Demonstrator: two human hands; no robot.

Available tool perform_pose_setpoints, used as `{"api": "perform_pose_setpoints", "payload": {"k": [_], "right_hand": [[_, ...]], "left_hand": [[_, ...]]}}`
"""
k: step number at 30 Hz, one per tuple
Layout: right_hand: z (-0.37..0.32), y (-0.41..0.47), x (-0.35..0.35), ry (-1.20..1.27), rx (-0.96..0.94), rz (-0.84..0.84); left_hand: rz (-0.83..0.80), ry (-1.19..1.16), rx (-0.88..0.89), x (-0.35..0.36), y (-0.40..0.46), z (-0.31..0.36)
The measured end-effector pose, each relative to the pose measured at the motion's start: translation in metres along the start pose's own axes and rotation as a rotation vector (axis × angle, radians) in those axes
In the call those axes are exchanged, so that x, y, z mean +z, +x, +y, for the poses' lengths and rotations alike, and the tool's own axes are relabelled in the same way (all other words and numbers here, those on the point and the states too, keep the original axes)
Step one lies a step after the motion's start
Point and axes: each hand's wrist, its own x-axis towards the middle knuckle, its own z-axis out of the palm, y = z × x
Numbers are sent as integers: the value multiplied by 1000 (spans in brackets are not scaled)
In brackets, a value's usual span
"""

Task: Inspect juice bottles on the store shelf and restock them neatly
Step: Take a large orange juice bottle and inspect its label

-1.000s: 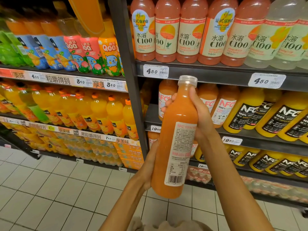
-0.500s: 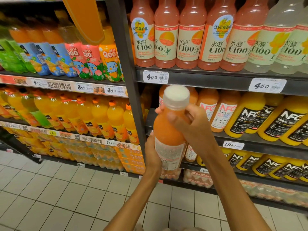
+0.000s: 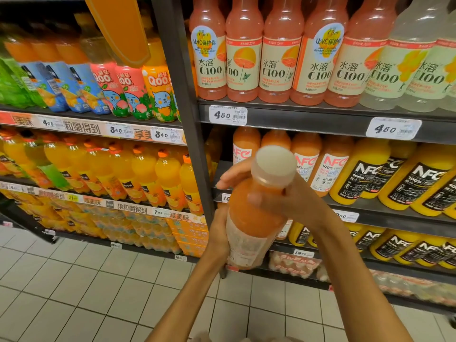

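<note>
We hold an orange plastic juice bottle with a wide translucent white cap [image 3: 256, 208] in front of the dark metal store shelf [image 3: 308, 120], its cap tipped toward us so that we look down on the round top. Our left hand [image 3: 218, 234] cups the lower part of the bottle, on its pale label, with the fingers hidden behind it. Our right hand [image 3: 283, 196] wraps the bottle's shoulder just under the cap, thumb lying across the near side and fingers curling round the far side.

Behind the bottle, at the left end of the middle shelf board, stands a row of orange juice bottles with white NFC labels [image 3: 306, 156], and beside them to the right a row of yellow juice bottles with black NFC labels [image 3: 365, 174]. On the board above stand pink C100 drink bottles [image 3: 244, 58], with pale clear C100 bottles [image 3: 407, 65] at the right end. White price tags reading 4.50 [image 3: 228, 115] are fixed to the front edge of that board. Across the dark upright post [image 3: 187, 107], the neighbouring unit carries orange soft-drink bottles [image 3: 145, 171] and small Qoo bottles [image 3: 158, 92]. Pale floor tiles [image 3: 74, 292] lie below.
</note>
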Motion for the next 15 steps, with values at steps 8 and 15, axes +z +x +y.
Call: {"api": "perform_pose_setpoints", "payload": {"k": [8,15], "right_hand": [[34,2,-8,182,332,610],[51,15,-15,182,543,751]], "left_hand": [[-235,358,-108,-16,-26,16],[-244,347,-139,-12,-27,9]]}}
